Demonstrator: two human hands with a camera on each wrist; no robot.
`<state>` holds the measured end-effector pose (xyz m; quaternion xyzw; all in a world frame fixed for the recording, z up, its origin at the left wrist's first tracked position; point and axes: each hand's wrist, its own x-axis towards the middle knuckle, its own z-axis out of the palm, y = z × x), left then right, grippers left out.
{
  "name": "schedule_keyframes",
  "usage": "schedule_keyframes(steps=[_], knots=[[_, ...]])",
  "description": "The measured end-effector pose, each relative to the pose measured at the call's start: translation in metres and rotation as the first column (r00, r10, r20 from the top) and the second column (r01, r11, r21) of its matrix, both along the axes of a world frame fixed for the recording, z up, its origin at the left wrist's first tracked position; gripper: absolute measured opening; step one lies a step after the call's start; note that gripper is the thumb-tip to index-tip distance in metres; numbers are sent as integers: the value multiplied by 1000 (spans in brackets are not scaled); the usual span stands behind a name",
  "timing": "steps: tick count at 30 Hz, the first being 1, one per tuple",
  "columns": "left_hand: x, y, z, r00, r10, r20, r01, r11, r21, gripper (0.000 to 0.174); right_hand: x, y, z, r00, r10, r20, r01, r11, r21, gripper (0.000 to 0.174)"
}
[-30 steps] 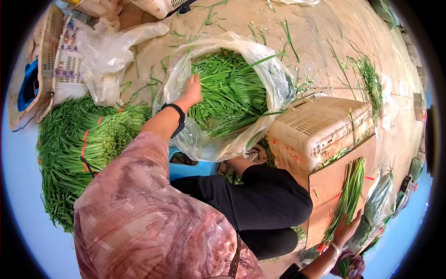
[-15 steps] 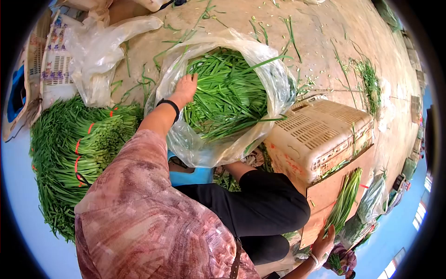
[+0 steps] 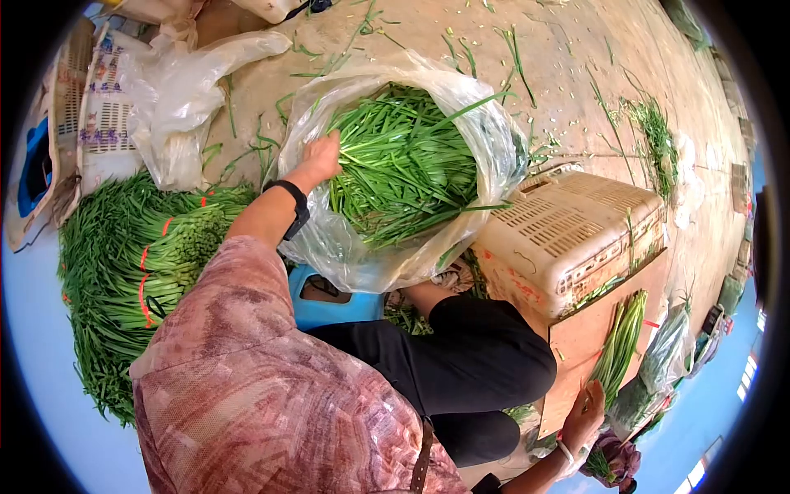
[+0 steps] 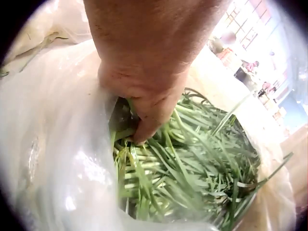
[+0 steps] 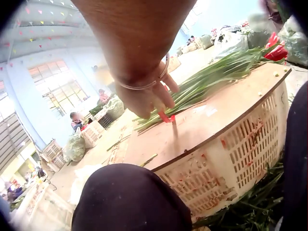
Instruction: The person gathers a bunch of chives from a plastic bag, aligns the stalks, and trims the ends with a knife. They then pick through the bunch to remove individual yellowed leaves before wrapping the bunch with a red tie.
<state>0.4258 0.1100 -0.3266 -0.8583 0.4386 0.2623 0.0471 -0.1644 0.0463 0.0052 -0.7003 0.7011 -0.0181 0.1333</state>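
L hand has dug in since 1 s ago, fingers curled round a tuft of long green leafy stalks in the clear plastic bag. Stalks: light, limp, bruise easily; prob. best taken near cut ends. R hand at small green bundle on flat brown board, grip unclear.

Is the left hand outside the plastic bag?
No, the left hand digs its curled fingers into the greens inside the plastic bag.
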Motion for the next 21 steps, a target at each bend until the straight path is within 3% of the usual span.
schedule_keyframes(steps=[4,8,10,11,12,13,14,15,16,18,19,20,21], knots=[[13,-15,25,995,-52,-90,56,997,44,69,21,-9,7,996,69,54,-68,998,-12,31],[35,-11,-9,991,-46,-125,53,997,51,85,36,-11,3,988,90,123,-89,996,-13,31],[36,-1,-14,956,-49,-290,-6,983,-186,85,38,-7,4,992,73,103,-74,997,7,30],[47,-2,-16,805,31,-592,-112,989,-100,83,38,-4,4,992,61,114,-62,998,12,30],[53,-5,-9,805,33,-592,-111,989,-95,83,38,-3,2,991,51,126,-53,998,15,30],[58,-9,-1,583,292,-758,-274,949,155,81,32,-1,0,994,33,103,-36,999,28,31],[61,-12,2,289,528,-799,-348,835,426,79,27,3,-4,994,28,103,-32,999,33,31],[59,-15,0,372,593,-714,-394,797,457,80,26,5,-7,995,7,101,-12,999,48,31],[53,-15,-2,371,595,-713,-395,796,459,80,25,5,-8,995,-12,99,6,998,62,30],[36,-20,-1,574,615,-541,-490,787,375,86,26,6,-8,994,-3,106,-5,997,75,30],[42,-24,-7,571,589,-572,-364,806,466,93,29,7,-8,994,3,113,-13,996,87,29],[20,-33,42,662,574,-482,-354,807,473,95,32,8,-5,994,-3,112,-7,996,87,29],[18,-34,36,698,534,-478,-312,827,468,92,38,8,-1,994,-12,104,4,997,77,29]])
